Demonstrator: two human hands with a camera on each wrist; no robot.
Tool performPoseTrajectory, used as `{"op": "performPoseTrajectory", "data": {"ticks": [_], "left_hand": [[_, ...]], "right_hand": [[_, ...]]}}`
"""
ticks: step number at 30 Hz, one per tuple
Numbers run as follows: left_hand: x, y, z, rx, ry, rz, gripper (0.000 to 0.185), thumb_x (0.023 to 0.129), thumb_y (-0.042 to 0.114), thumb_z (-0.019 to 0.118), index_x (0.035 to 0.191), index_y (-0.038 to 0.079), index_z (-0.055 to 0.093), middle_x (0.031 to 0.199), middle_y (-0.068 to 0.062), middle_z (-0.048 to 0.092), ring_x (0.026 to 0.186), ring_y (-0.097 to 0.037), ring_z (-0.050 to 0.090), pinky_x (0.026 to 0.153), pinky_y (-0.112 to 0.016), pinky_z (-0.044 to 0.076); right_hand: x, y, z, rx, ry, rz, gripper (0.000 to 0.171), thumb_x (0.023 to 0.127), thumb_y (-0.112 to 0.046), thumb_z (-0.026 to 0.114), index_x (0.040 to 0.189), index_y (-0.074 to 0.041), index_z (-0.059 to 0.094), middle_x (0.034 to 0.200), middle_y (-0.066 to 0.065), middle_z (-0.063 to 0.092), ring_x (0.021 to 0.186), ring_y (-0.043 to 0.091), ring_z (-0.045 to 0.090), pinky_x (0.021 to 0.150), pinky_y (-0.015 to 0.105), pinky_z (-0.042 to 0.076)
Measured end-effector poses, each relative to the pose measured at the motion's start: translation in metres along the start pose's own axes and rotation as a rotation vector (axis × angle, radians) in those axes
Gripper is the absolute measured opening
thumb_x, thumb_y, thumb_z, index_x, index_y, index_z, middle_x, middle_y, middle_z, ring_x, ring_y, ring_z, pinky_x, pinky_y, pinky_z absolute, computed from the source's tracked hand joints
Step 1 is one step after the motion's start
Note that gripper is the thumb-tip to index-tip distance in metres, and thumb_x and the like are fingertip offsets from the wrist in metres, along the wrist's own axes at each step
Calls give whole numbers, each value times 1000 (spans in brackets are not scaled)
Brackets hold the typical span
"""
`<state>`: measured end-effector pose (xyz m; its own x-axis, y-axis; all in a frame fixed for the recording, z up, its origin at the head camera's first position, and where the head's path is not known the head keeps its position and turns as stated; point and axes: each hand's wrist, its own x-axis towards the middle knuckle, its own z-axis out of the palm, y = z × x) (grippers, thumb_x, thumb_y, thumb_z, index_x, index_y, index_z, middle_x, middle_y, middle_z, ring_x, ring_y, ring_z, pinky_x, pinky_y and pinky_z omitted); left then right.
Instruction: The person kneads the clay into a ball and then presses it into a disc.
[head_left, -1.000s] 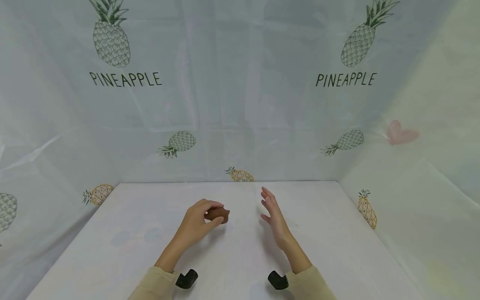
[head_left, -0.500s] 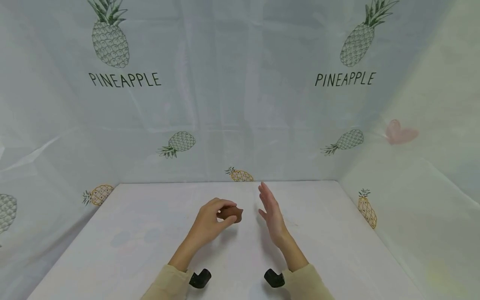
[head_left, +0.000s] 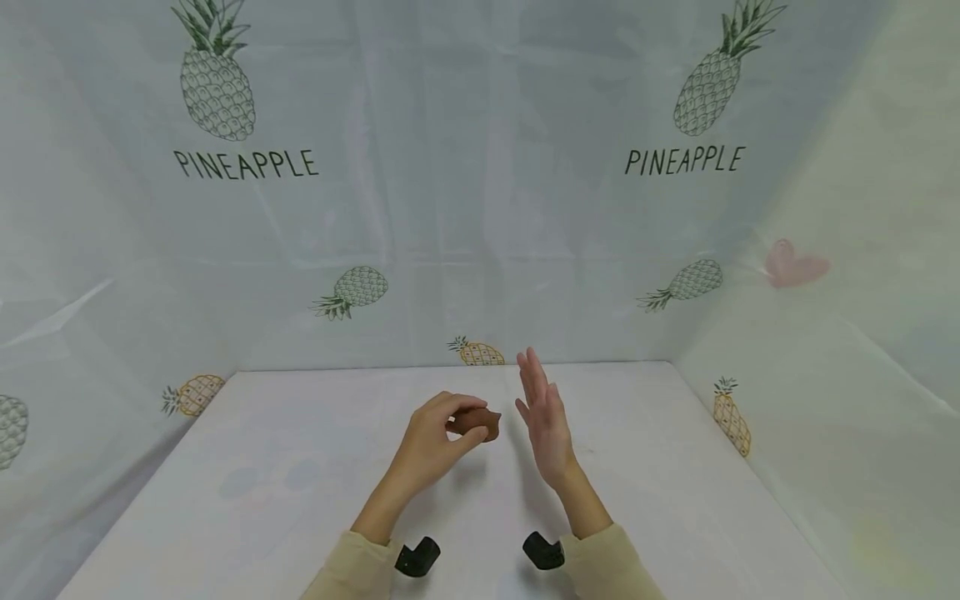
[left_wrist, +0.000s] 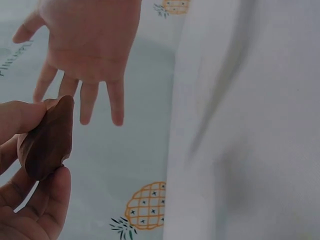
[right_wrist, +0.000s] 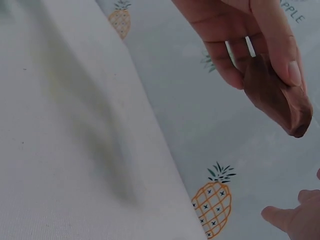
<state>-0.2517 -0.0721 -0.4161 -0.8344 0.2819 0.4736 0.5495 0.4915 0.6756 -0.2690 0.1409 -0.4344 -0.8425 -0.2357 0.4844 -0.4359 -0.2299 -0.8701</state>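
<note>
My left hand point(head_left: 433, 444) pinches a smooth brown lump point(head_left: 482, 423) between thumb and fingers above the white table. In the left wrist view the brown lump point(left_wrist: 51, 140) shows a ridged, uneven shape, and the right wrist view shows the same lump point(right_wrist: 275, 97) with a narrowed end. It resembles modelling clay, but I cannot tell its kind. Just to the right, my right hand point(head_left: 550, 435) is raised with fingers straight and spread, palm toward the lump. A gap separates that palm from the lump, and nothing is in it.
A white table point(head_left: 315, 500) lies under both hands, with their shadows on it. Behind and at the sides hangs a pale sheet point(head_left: 465, 208) printed with pineapples. Black angled pieces point(head_left: 417, 557) sit at both cuffs.
My left hand has carried the brown lump to the right, closer to my right hand. The right hand has straightened its fingers upward and turned its palm more into view.
</note>
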Motion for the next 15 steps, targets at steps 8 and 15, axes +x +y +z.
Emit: {"op": "performPoseTrajectory", "data": {"ticks": [8, 15], "left_hand": [[2, 9, 4, -39, 5, 24, 37, 93, 15, 86, 127, 19, 75, 111, 9, 70, 98, -8, 66, 85, -28, 59], [6, 16, 10, -43, 3, 43, 36, 92, 16, 86, 127, 20, 75, 111, 10, 70, 98, -7, 65, 85, -28, 59]], "right_hand": [[2, -4, 7, 4, -20, -21, 64, 112, -52, 5, 172, -32, 1, 179, -9, 6, 165, 19, -5, 123, 75, -5], [6, -5, 5, -22, -11, -48, 64, 111, -55, 3, 172, -35, -3, 178, -13, -4, 164, 16, -12, 122, 74, -11]]}}
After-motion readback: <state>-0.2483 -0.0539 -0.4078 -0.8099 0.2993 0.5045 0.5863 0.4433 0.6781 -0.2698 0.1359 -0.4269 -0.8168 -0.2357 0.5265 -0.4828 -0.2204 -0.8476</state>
